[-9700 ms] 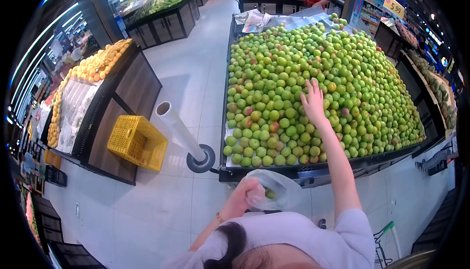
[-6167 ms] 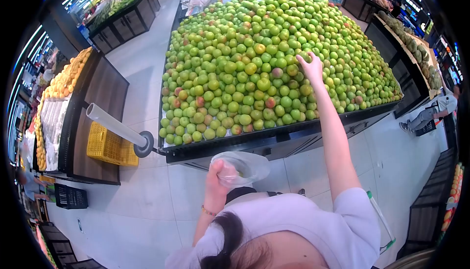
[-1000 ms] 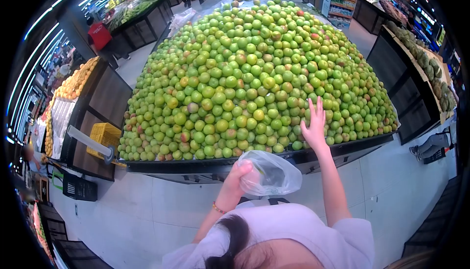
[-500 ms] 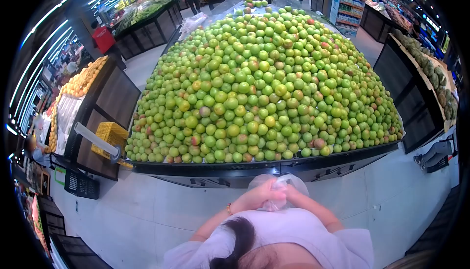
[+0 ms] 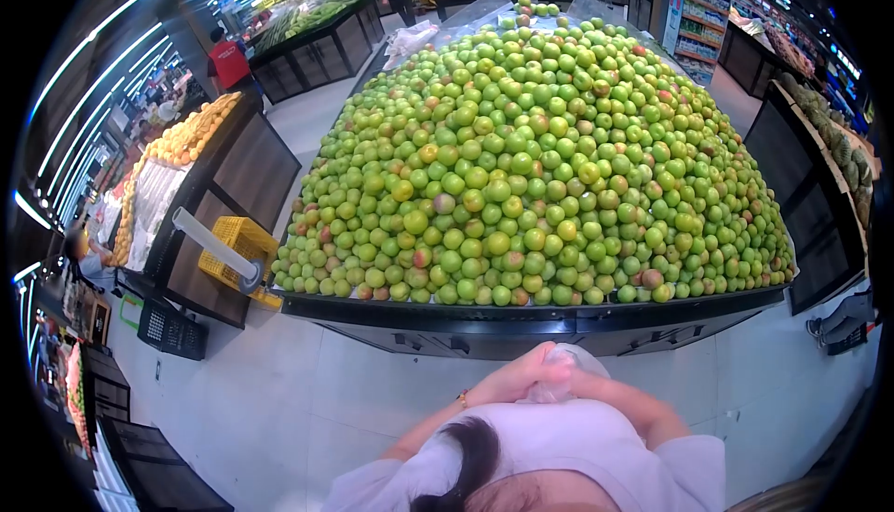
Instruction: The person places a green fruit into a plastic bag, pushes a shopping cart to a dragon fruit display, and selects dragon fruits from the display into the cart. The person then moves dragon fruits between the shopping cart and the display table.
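In front of my chest, my left hand (image 5: 518,377) is closed on a thin translucent plastic bag (image 5: 549,392). My right hand (image 5: 585,382) comes in from the other side, and its fingers are closed on the bag as well. Both hands meet at the gathered plastic; some fingers are hidden behind it. What the bag holds, if anything, I cannot make out. Beyond the hands rises a large heap of round green fruit with reddish patches (image 5: 521,186), on a dark display stand (image 5: 447,314).
A yellow crate (image 5: 233,246) and a white roll on a post (image 5: 214,242) stand at the heap's left corner. A black basket (image 5: 172,330) is on the floor. Yellow fruit (image 5: 186,130) lies on the left stand. A person in a red vest (image 5: 228,63) is farther back.
The whole view has shifted, so the heap and stands appear farther right. My hands stay together on the bag, and less of the bag shows around them.
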A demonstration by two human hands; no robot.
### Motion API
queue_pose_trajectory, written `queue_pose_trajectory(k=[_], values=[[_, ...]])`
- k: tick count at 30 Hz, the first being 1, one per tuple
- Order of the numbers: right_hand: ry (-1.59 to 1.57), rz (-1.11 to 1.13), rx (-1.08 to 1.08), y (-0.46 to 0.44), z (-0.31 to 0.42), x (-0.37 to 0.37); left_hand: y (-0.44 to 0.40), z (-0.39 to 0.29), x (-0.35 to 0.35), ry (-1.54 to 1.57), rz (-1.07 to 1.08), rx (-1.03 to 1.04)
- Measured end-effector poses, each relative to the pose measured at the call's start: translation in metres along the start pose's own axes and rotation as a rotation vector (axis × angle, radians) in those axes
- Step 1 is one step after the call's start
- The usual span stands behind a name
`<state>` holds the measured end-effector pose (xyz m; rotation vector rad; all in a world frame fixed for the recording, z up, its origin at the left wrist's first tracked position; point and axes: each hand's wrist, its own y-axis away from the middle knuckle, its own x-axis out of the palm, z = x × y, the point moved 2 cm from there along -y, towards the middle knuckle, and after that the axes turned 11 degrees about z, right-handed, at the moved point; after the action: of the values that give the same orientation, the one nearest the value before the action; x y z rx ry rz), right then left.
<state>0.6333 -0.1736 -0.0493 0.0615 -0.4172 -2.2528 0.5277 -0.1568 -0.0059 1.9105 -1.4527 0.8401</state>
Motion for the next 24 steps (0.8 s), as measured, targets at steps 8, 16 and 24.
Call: queue_pose_trajectory(k=[8,16,24], values=[[0.164,0.169,0.03,-0.003,0.03,-0.002,0.012,-0.016,0.015,-0.004,0.088,0.159],[0.307,-0.004,-0.026,-0.014,0.033,0.004,0.007,-0.017,0.024,-0.008,0.029,0.063],[0.385,-0.215,-0.177,-0.018,0.04,0.008,-0.007,-0.011,0.009,0.038,0.062,0.091]])
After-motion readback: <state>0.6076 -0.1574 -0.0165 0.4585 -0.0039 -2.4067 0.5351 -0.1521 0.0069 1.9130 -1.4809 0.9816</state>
